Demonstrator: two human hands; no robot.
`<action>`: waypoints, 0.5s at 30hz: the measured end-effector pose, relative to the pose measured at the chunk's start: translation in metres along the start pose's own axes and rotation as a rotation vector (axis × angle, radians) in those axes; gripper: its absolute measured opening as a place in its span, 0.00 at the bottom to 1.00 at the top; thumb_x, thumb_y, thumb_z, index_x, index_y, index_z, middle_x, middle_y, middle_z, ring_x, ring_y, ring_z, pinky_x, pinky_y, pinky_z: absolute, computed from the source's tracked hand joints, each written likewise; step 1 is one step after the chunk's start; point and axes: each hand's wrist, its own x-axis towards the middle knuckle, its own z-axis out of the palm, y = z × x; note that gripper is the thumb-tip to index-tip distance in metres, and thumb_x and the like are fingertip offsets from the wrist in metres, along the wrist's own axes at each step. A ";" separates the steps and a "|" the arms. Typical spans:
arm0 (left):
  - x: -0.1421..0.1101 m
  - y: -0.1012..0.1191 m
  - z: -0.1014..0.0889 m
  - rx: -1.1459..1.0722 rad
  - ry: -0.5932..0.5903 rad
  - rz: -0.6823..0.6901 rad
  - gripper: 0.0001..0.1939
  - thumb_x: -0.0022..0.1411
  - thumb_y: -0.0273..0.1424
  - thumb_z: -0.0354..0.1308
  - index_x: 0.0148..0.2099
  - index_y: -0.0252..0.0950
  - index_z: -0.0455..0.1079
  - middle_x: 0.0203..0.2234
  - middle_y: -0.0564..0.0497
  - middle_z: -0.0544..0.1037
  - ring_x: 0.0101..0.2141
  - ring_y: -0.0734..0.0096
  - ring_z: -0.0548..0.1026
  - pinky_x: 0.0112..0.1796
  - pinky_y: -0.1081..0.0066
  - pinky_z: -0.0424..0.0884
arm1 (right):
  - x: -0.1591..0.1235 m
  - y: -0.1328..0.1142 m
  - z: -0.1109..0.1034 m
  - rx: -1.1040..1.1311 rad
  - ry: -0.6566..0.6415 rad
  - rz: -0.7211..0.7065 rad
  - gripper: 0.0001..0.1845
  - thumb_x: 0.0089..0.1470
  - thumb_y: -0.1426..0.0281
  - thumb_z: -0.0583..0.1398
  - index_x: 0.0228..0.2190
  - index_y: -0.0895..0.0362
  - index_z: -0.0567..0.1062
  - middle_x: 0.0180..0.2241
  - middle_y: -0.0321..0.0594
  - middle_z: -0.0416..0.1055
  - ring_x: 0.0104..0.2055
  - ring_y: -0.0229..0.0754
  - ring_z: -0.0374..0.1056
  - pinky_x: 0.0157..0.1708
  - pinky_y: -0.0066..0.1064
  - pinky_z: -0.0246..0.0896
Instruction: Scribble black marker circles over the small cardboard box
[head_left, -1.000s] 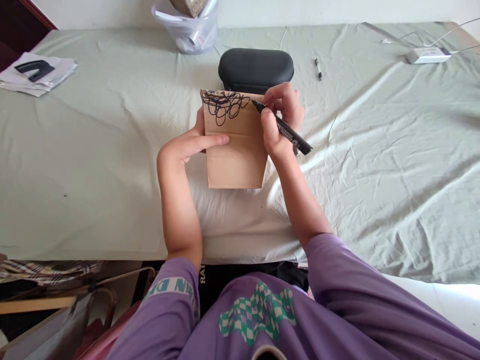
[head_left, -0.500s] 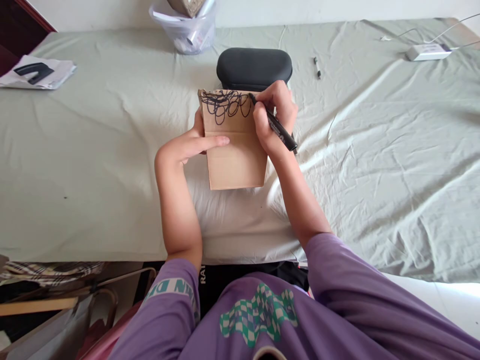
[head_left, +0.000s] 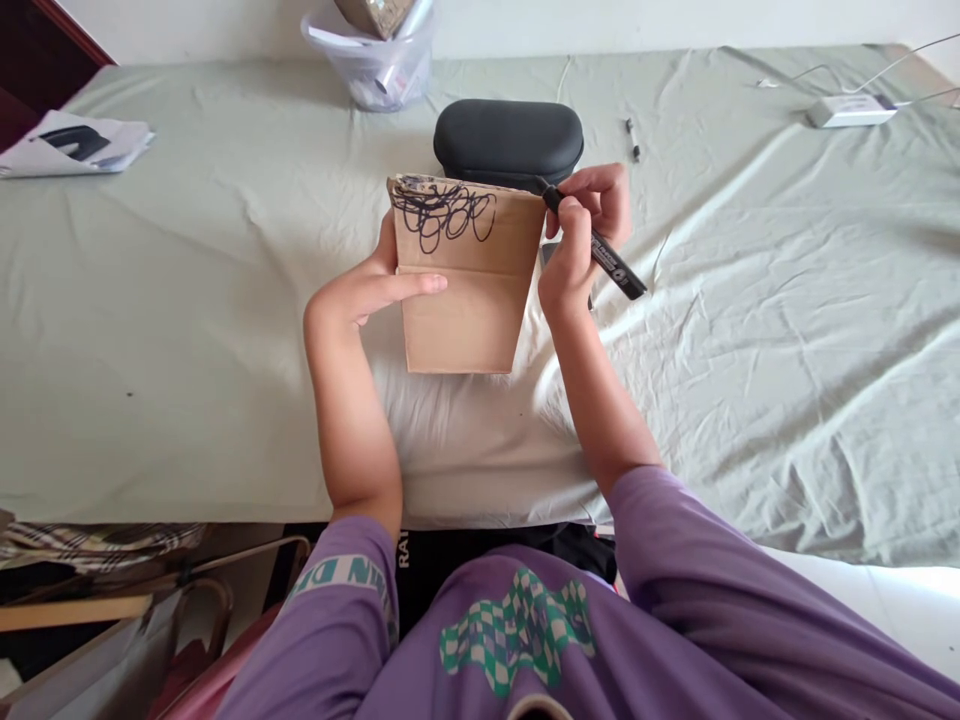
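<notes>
My left hand (head_left: 382,282) grips a brown cardboard box (head_left: 472,310) by its left side, thumb lying across the front face. Black looping scribbles run along the upper left of that face. In my right hand (head_left: 589,225) is a black marker pen (head_left: 611,262), held between thumb and fingers. The marker's tip points up and left, by the box's upper right corner; whether it touches the box I cannot tell. A dark flat object, mostly hidden, lies behind my right wrist. Just beyond the box sits a black oval hard case (head_left: 508,138).
A pale green cloth (head_left: 225,300) covers the table. Along the back stand a clear plastic tub (head_left: 367,65) with assorted items and a white power strip (head_left: 851,110) with cables. A small pen (head_left: 633,140) lies right of the case. Papers (head_left: 112,150) with a black object rest far left.
My right hand has moved right with the marker, off the scribbled face to the box's corner. The box has shifted slightly left and tilted a little.
</notes>
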 end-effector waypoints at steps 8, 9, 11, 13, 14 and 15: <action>-0.001 0.006 0.002 0.010 0.006 -0.012 0.57 0.53 0.44 0.80 0.79 0.54 0.55 0.79 0.51 0.61 0.80 0.37 0.54 0.78 0.41 0.55 | -0.010 -0.028 -0.007 -0.067 -0.007 -0.190 0.13 0.68 0.52 0.53 0.39 0.42 0.74 0.39 0.46 0.71 0.46 0.59 0.73 0.53 0.54 0.74; -0.001 0.006 0.003 0.011 0.006 -0.012 0.59 0.54 0.44 0.80 0.80 0.54 0.53 0.79 0.52 0.61 0.79 0.39 0.54 0.77 0.41 0.55 | -0.010 -0.030 -0.007 -0.134 -0.042 -0.173 0.12 0.68 0.53 0.54 0.40 0.40 0.75 0.39 0.45 0.72 0.47 0.59 0.72 0.53 0.54 0.74; -0.001 0.007 0.005 0.015 0.011 -0.016 0.60 0.55 0.44 0.80 0.80 0.53 0.52 0.78 0.53 0.62 0.79 0.39 0.55 0.77 0.41 0.56 | -0.008 -0.033 -0.008 -0.151 -0.048 -0.156 0.07 0.66 0.56 0.57 0.38 0.39 0.76 0.39 0.44 0.73 0.44 0.58 0.71 0.50 0.52 0.75; 0.000 0.004 0.004 0.013 0.028 -0.016 0.57 0.55 0.45 0.80 0.79 0.52 0.55 0.78 0.52 0.64 0.79 0.36 0.55 0.76 0.41 0.57 | -0.007 -0.034 -0.008 -0.112 -0.008 -0.153 0.07 0.65 0.60 0.58 0.33 0.41 0.72 0.38 0.44 0.72 0.41 0.56 0.70 0.48 0.50 0.76; 0.001 0.001 0.003 0.012 0.037 -0.009 0.56 0.55 0.45 0.80 0.79 0.52 0.56 0.77 0.51 0.64 0.79 0.35 0.56 0.76 0.40 0.58 | -0.006 -0.035 -0.008 -0.099 0.007 -0.165 0.08 0.63 0.61 0.59 0.30 0.42 0.70 0.36 0.44 0.71 0.40 0.55 0.69 0.49 0.50 0.76; 0.003 -0.004 0.001 0.011 0.040 0.003 0.56 0.56 0.45 0.80 0.79 0.52 0.56 0.77 0.50 0.65 0.78 0.34 0.56 0.75 0.38 0.58 | -0.006 -0.035 -0.007 -0.083 0.011 -0.179 0.10 0.62 0.60 0.60 0.28 0.43 0.68 0.33 0.44 0.70 0.39 0.55 0.68 0.52 0.52 0.75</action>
